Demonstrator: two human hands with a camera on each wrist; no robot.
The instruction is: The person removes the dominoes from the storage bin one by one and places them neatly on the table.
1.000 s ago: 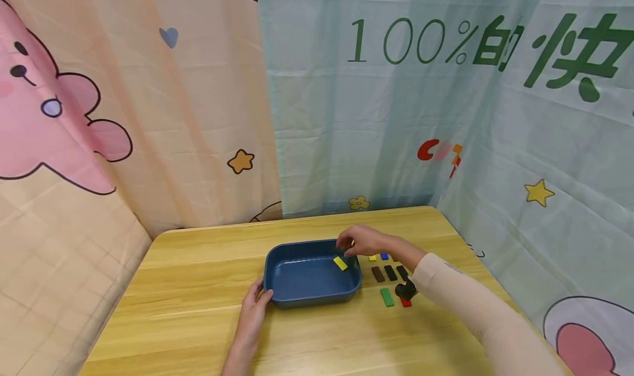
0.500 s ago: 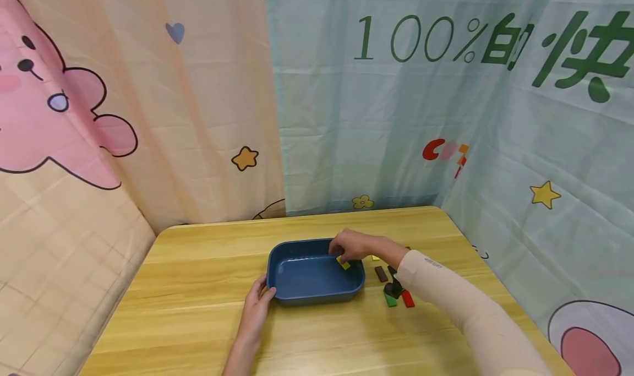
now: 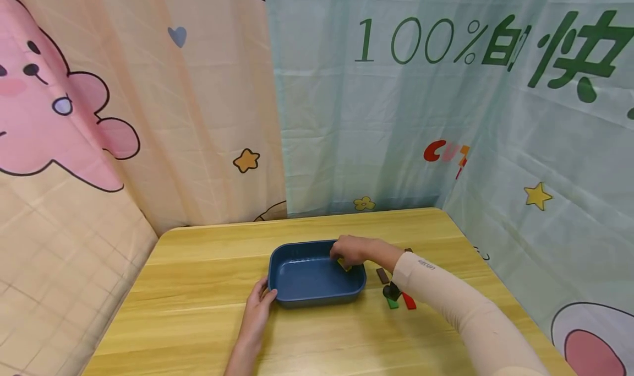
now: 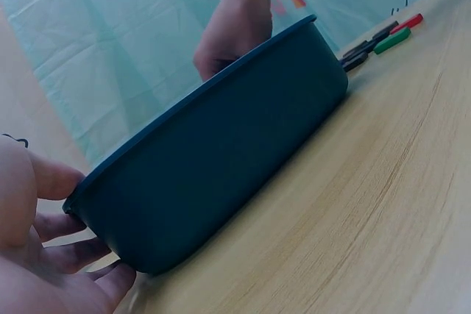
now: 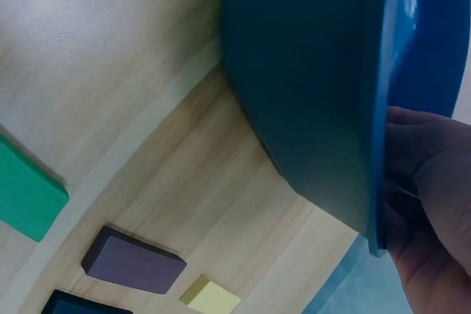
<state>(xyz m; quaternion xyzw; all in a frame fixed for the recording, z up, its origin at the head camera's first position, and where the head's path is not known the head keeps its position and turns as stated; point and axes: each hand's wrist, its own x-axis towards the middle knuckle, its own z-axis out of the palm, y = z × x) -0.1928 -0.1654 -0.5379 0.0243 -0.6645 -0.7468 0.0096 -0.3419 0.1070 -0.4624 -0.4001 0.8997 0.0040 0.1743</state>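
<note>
A blue rectangular baking dish (image 3: 317, 299) sits on the wooden table. My left hand (image 3: 258, 309) grips its left end; the left wrist view shows the thumb at the rim and the fingers against the outer wall. My right hand (image 3: 350, 250) reaches over the far right rim into the dish, with its fingers bent down. A small yellow block (image 3: 343, 264) lies inside, partly covered by that hand. The right fingertips are hidden behind the dish wall in both wrist views, so whether they pinch the block cannot be seen.
Right of the dish lie several small flat blocks, among them a green block (image 3: 392, 302), a red block (image 3: 409, 301), a brown block (image 3: 382, 276) and another yellow block (image 5: 210, 295). My right forearm and its black wrist camera (image 3: 391, 292) cover some. Printed curtains (image 3: 322, 145) stand behind the table.
My right hand has moved left and down into the dish, covering more of the yellow block. The left hand keeps its hold on the dish. The head view has shifted slightly.
</note>
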